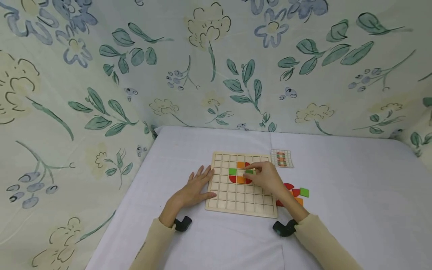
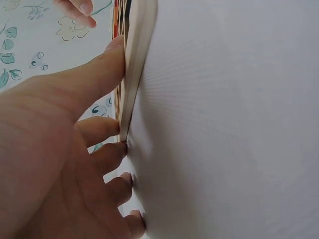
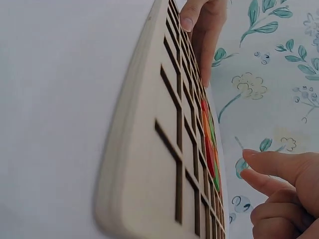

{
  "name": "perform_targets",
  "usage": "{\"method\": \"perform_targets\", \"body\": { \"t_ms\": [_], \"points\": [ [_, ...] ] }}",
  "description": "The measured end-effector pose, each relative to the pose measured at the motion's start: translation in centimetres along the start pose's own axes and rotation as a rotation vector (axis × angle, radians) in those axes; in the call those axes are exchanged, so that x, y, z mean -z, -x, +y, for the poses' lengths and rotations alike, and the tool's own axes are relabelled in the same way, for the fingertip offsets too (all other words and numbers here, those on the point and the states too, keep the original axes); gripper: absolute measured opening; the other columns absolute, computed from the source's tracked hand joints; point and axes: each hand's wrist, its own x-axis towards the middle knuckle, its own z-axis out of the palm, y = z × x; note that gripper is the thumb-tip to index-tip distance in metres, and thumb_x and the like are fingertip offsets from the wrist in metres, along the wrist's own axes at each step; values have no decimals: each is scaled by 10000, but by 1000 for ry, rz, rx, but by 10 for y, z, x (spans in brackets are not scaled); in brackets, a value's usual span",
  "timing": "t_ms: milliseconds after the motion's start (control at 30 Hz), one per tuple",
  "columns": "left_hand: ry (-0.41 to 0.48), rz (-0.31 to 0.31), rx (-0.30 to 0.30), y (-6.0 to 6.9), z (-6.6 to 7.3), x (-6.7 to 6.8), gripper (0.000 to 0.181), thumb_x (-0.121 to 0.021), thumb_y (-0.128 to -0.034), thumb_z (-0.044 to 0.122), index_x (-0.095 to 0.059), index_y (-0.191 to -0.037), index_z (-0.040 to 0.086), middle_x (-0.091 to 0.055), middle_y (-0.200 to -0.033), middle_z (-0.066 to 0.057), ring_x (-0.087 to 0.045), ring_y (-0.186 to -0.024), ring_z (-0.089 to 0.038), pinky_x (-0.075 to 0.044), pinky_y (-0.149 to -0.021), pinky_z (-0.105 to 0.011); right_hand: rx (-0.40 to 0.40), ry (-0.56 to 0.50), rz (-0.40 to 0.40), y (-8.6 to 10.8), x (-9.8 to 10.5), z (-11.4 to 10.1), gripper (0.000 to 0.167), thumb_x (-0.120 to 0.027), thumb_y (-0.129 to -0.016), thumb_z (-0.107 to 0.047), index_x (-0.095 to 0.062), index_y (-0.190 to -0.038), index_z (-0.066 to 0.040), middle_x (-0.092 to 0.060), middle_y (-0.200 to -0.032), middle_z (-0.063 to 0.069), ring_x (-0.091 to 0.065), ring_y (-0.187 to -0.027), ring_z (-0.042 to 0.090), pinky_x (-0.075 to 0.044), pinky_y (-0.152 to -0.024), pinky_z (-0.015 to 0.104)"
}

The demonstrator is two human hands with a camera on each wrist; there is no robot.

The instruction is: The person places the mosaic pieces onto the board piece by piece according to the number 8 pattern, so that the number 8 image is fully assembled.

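head view showed the left hand (image 1: 195,190) spread, touching the left edge of the board (image 1: 236,197) on the table (image 1: 351,202). over the coloured pieces (image 1: 232,171) in the board, the right hand (image 1: 267,177) had finger and thumb a little apart.

I wear long, plain cream sleeves, the left sleeve (image 1: 153,240) at the bottom, left of centre, with a thin dark marking (image 1: 140,250) along it, and the right sleeve (image 1: 322,238) at lower right. Beside each cuff sits a black, bent, rounded unit: left unit (image 1: 183,224), right unit (image 1: 284,228).
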Motion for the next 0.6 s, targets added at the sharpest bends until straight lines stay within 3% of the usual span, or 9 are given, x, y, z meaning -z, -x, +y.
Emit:
{"method": "perform_targets", "body": {
  "t_ms": [400, 600],
  "points": [
    [4, 14, 0, 1, 1, -1, 887, -683, -988, 422, -220, -1645, 46, -105, -1746, -127, 9, -1628, -388, -22, -1293, -649, -93, 118, 106, 43, 59, 37, 318, -807, -905, -246, -779, -1158, -56, -360, -602, -9, -351, -516, 143, -263, -441, 225],
    [3, 15, -3, 1, 1, 0, 889, -685, -986, 424, -219, -1646, 52, -101, -1747, -123, 14, -1628, -384, -21, -1293, -649, -150, 167, 132, 61, 73, 56, 335, -799, -910, -230, -767, -1175, -27, -381, -593, -9, -386, -525, 145, -302, -440, 241]
  ]
}}
